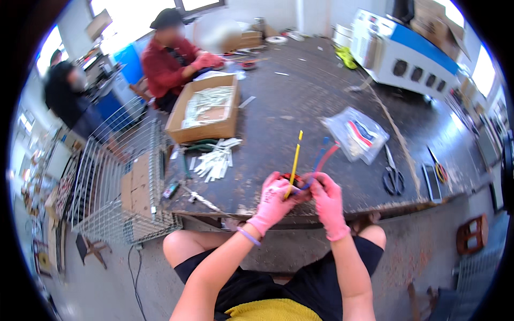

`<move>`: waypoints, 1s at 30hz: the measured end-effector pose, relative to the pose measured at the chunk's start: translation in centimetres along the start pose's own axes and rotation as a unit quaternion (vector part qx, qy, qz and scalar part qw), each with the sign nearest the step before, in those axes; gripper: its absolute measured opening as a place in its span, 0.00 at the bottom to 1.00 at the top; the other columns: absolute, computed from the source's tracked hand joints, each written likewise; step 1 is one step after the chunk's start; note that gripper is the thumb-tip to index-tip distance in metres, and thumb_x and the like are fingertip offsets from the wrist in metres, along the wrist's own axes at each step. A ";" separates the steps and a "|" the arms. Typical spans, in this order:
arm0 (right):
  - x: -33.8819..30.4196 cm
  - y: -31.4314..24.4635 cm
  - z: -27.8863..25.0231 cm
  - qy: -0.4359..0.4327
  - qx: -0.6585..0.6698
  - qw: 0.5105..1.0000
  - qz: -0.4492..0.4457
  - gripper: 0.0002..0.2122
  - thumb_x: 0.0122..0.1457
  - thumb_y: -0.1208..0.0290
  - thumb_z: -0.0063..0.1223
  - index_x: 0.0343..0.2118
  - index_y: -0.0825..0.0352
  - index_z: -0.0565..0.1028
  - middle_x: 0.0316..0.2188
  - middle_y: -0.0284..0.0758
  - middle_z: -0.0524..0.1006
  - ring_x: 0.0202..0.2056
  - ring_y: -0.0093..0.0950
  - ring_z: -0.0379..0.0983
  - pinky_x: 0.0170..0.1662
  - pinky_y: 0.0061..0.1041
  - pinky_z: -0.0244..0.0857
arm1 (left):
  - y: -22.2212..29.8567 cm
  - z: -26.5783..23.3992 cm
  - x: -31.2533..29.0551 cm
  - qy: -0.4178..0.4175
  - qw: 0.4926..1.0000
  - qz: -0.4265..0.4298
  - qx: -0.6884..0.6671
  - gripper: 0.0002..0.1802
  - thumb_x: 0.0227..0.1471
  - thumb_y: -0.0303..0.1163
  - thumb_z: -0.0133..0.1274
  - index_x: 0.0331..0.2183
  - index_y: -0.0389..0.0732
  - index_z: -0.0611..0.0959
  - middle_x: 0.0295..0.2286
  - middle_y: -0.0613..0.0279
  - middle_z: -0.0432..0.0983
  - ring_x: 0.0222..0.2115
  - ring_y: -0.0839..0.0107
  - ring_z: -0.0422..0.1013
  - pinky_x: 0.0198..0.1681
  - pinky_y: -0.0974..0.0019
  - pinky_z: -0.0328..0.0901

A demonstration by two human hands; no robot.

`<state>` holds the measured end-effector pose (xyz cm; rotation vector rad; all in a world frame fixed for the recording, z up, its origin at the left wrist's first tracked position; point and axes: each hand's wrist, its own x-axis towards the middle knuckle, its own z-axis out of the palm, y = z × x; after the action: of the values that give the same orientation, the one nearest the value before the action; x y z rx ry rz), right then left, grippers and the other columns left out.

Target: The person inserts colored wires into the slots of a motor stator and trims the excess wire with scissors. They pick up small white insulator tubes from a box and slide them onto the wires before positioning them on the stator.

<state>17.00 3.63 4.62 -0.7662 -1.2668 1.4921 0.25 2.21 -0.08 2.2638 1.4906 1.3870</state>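
Gripping the yellow strand (295,162) in the left hand (274,201) and the red strand (327,155) in the right hand (329,200) at the near edge of the table (267,142) risks either slipping free if a grip slackens.

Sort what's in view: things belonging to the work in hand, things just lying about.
Work in hand:
- thin yellow strip, held in the pink-gloved left hand
- flexible red strand and blue strand, at the pink-gloved right hand

Lying about, apparently:
- black-handled metal scissors
- clear plastic bag
- loose flat white strips
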 end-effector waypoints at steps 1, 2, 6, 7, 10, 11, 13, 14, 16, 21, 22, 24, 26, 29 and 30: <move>0.1 -0.4 -0.7 -0.019 0.005 1.000 0.008 0.09 0.68 0.75 0.46 0.47 0.72 0.74 0.37 0.31 0.79 0.33 0.15 0.74 0.36 0.16 0.67 | 0.3 -0.2 0.3 -0.030 0.999 -0.009 -0.013 0.06 0.46 0.30 0.62 0.24 0.44 0.80 0.25 0.65 0.75 0.34 0.63 0.74 0.59 0.51 0.57; 0.2 -0.9 -0.8 -0.039 0.007 0.999 0.018 0.10 0.68 0.75 0.45 0.47 0.72 0.74 0.37 0.32 0.79 0.34 0.16 0.75 0.35 0.17 0.66 | 0.4 -0.6 0.3 -0.059 0.998 -0.021 -0.027 0.04 0.46 0.30 0.62 0.25 0.44 0.81 0.25 0.65 0.75 0.35 0.63 0.74 0.60 0.51 0.56; 1.9 -3.8 -0.4 -0.019 -0.074 0.997 0.014 0.14 0.68 0.68 0.46 0.50 0.71 0.74 0.39 0.34 0.80 0.33 0.18 0.76 0.35 0.18 0.67 | -0.6 -1.5 -0.4 -0.117 0.976 -0.099 -0.154 0.08 0.53 0.37 0.56 0.35 0.49 0.86 0.33 0.65 0.77 0.46 0.68 0.72 0.66 0.50 0.43; 2.9 -4.4 -0.7 -0.001 -0.098 0.995 0.009 0.14 0.68 0.67 0.47 0.50 0.71 0.74 0.39 0.34 0.80 0.33 0.18 0.75 0.35 0.18 0.67 | -0.6 -1.8 0.0 -0.147 0.968 -0.102 -0.177 0.09 0.54 0.37 0.55 0.36 0.49 0.85 0.35 0.65 0.78 0.47 0.68 0.71 0.67 0.49 0.41; 7.4 -5.0 -0.2 -0.013 -0.175 0.984 0.016 0.16 0.67 0.64 0.49 0.49 0.71 0.75 0.38 0.33 0.80 0.33 0.18 0.75 0.35 0.18 0.67 | -1.2 -1.2 -0.6 -0.119 0.973 -0.071 -0.186 0.08 0.54 0.35 0.55 0.36 0.48 0.84 0.33 0.65 0.77 0.47 0.66 0.71 0.67 0.48 0.42; 9.2 -5.0 0.7 -0.039 -0.214 0.976 0.023 0.16 0.67 0.63 0.49 0.49 0.70 0.75 0.38 0.33 0.80 0.33 0.19 0.75 0.35 0.19 0.67 | -1.0 -1.9 -0.7 -0.112 0.973 -0.064 -0.191 0.07 0.53 0.34 0.55 0.35 0.47 0.84 0.32 0.64 0.76 0.47 0.66 0.71 0.67 0.49 0.42; 13.2 -5.0 3.7 -0.090 -0.267 0.959 0.034 0.15 0.65 0.63 0.51 0.47 0.70 0.77 0.37 0.33 0.80 0.33 0.18 0.74 0.36 0.19 0.67 | -1.4 -2.4 -1.1 -0.110 0.971 -0.051 -0.206 0.07 0.55 0.37 0.55 0.34 0.47 0.83 0.31 0.64 0.76 0.45 0.66 0.71 0.67 0.50 0.44; 15.5 -4.9 5.7 -0.105 -0.326 0.939 0.028 0.15 0.63 0.63 0.52 0.45 0.69 0.78 0.36 0.35 0.80 0.33 0.20 0.75 0.38 0.21 0.68 | -1.6 -2.5 -1.4 -0.105 0.970 -0.046 -0.215 0.07 0.55 0.38 0.56 0.35 0.47 0.83 0.31 0.64 0.75 0.44 0.66 0.71 0.67 0.50 0.44; 20.3 -4.7 9.8 -0.136 -0.444 0.884 -0.050 0.14 0.61 0.63 0.53 0.43 0.67 0.79 0.37 0.38 0.80 0.36 0.27 0.77 0.42 0.26 0.69 | -1.7 -2.2 -1.4 -0.069 0.969 -0.016 -0.237 0.08 0.54 0.39 0.57 0.32 0.46 0.83 0.29 0.63 0.74 0.41 0.64 0.71 0.66 0.50 0.45; 32.1 -0.3 17.2 -0.223 -0.618 0.737 -0.160 0.14 0.59 0.62 0.50 0.42 0.63 0.79 0.42 0.40 0.78 0.45 0.40 0.75 0.49 0.36 0.68 | -1.9 -1.4 -1.4 -0.121 0.952 -0.035 -0.277 0.07 0.52 0.34 0.59 0.35 0.47 0.84 0.33 0.66 0.77 0.45 0.66 0.71 0.68 0.47 0.43; 34.3 1.4 18.9 -0.241 -0.652 0.696 -0.180 0.14 0.60 0.61 0.50 0.43 0.62 0.79 0.43 0.39 0.78 0.46 0.39 0.75 0.51 0.36 0.68 | -2.0 -1.6 -1.9 -0.119 0.952 -0.040 -0.280 0.07 0.52 0.34 0.59 0.36 0.47 0.84 0.34 0.66 0.77 0.45 0.66 0.71 0.68 0.47 0.44; 38.1 5.2 21.6 -0.278 -0.696 0.637 -0.177 0.14 0.59 0.60 0.52 0.44 0.61 0.79 0.45 0.38 0.79 0.47 0.38 0.76 0.50 0.37 0.69 | -2.2 -3.1 -2.0 -0.088 0.950 -0.020 -0.299 0.09 0.49 0.32 0.59 0.35 0.41 0.82 0.31 0.61 0.72 0.42 0.63 0.72 0.68 0.47 0.45; 40.4 8.0 23.8 -0.295 -0.733 0.596 -0.142 0.14 0.58 0.61 0.53 0.43 0.61 0.79 0.46 0.39 0.79 0.48 0.39 0.76 0.50 0.39 0.70 | -2.3 -3.4 -2.1 -0.078 0.939 -0.031 -0.332 0.09 0.49 0.30 0.58 0.35 0.42 0.81 0.32 0.61 0.74 0.44 0.61 0.71 0.68 0.46 0.45; 42.7 10.9 24.8 -0.294 -0.775 0.549 -0.109 0.13 0.58 0.64 0.52 0.43 0.60 0.79 0.45 0.40 0.79 0.48 0.39 0.77 0.49 0.39 0.71 | -2.5 -3.5 -2.1 -0.099 0.935 -0.032 -0.339 0.10 0.50 0.31 0.56 0.37 0.41 0.81 0.35 0.60 0.74 0.46 0.60 0.70 0.68 0.47 0.44; 43.1 11.8 24.6 -0.293 -0.779 0.542 -0.118 0.12 0.58 0.66 0.51 0.43 0.60 0.79 0.45 0.41 0.80 0.48 0.40 0.77 0.49 0.39 0.71 | -2.5 -3.5 -2.2 -0.107 0.933 -0.032 -0.341 0.10 0.50 0.31 0.56 0.37 0.41 0.81 0.36 0.59 0.74 0.47 0.60 0.69 0.68 0.47 0.44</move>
<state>-21.87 36.60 5.07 -1.0310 -3.0874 -0.1295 -4.24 0.51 -0.74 1.8247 0.8231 1.3125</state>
